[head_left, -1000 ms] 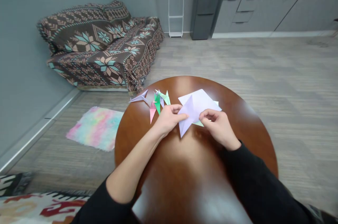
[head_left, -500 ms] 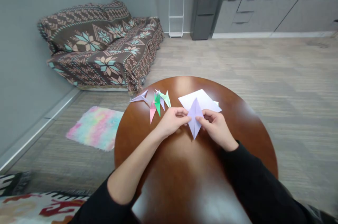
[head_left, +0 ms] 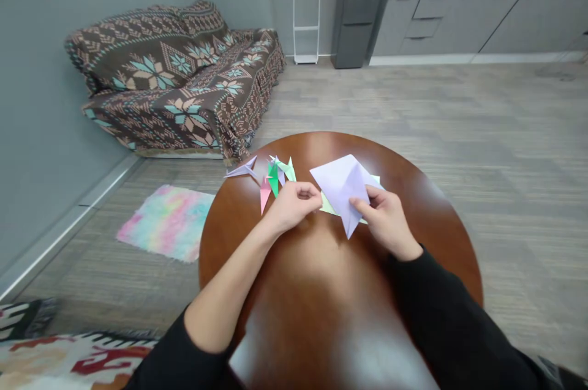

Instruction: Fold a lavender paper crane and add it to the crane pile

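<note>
Paper (head_left: pixel 353 189): prob light, creases easily, pinch edges | right hand (head_left: pixel 387 218): gripping its 3-o'clock side | left hand (head_left: pixel 296 205): curled closed, looks empty

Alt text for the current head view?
A person's right hand holds a folded lavender paper over a round brown table, flat sheets behind it; the curled left hand is apart from it. Small folded paper figures lie at left, a patterned sofa beyond.
</note>
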The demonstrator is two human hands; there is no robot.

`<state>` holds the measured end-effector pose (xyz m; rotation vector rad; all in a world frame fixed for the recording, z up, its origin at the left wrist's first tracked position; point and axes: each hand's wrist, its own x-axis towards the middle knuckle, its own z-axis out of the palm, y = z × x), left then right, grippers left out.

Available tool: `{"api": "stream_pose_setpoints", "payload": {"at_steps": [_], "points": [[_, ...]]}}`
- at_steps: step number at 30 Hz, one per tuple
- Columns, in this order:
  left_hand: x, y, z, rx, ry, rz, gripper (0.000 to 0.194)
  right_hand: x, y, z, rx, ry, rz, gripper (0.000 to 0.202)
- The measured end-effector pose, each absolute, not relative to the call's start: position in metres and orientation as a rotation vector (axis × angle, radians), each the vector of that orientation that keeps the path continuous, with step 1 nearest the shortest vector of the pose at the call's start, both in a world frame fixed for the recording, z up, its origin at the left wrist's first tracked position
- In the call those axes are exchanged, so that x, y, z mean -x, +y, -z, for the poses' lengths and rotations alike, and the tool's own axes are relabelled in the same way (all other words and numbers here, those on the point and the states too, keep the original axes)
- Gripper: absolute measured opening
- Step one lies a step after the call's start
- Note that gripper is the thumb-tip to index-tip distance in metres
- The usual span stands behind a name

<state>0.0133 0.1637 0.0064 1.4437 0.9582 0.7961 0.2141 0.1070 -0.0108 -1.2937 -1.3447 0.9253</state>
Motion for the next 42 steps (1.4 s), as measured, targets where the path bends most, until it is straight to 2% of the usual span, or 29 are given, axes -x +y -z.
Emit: {"api": "stream_pose_setpoints", "payload": {"at_steps": [3, 7, 10, 13, 17, 21, 29, 36, 42], "points": [[-0.013, 0.165, -0.005, -1.229, 0.971, -0.833, 0.008, -0.216, 0.107, 0.011, 1.305, -1.328, -0.767, 0.022], [-0.021, 0.158, -0.002, -0.962, 0.836, -0.610, 0.033, -0.212, 0.106, 0.011, 1.216, -1.572, -0.421, 0.015], [-0.025, 0.155, 0.001, -0.887, 0.724, -0.627, 0.032, -0.210, 0.106, 0.012, 1.096, -1.733, -0.351, 0.025], [-0.025, 0.156, 0.003, -0.951, 0.752, -0.720, 0.029, -0.208, 0.106, 0.013, 1.117, -1.668, -0.459, 0.028], [-0.024, 0.158, 0.004, -1.033, 0.825, -0.791, 0.034, -0.204, 0.106, 0.014, 1.217, -1.316, -0.808, 0.023], [-0.025, 0.156, 0.003, -1.115, 0.835, -0.792, 0.037, -0.201, 0.105, 0.012, 1.286, -1.291, -1.056, 0.026], [-0.026, 0.155, 0.003, -1.172, 0.911, -0.824, 0.035, -0.203, 0.106, 0.009, 1.328, -1.358, -0.916, 0.026], [-0.026, 0.161, 0.009, -0.987, 0.933, -0.982, 0.042, -0.201, 0.107, 0.008, 1.196, -1.227, -1.095, 0.032], [-0.027, 0.162, 0.014, -1.026, 0.882, -0.890, 0.032, -0.200, 0.109, 0.010, 1.109, -1.020, -1.276, 0.057]]}}
